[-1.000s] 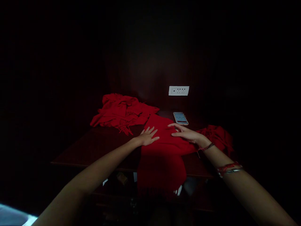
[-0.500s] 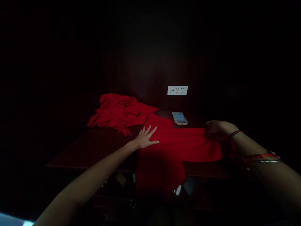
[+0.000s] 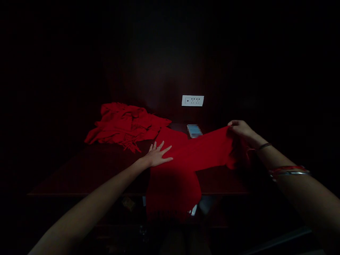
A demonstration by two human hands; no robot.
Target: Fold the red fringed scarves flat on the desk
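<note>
Dark reddish-brown table [image 3: 87,173] bears the flat red fringed scarf [image 3: 172,180], its end overhanging the front edge. Left hand [image 3: 156,156], fingers spread, presses it; right hand [image 3: 239,128] pinches a raised edge. Even, gentle tension should limit creasing.

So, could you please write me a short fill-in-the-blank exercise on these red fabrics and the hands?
The crumpled cloth lies on the ____ side of the table, as the person sees it.
The hand holding up one edge of the scarf is the person's ____ one.
Both the cloth and the scarf are ____ in colour.
The wall socket has a ____ cover plate.

Missing words: left; right; red; white.
</note>
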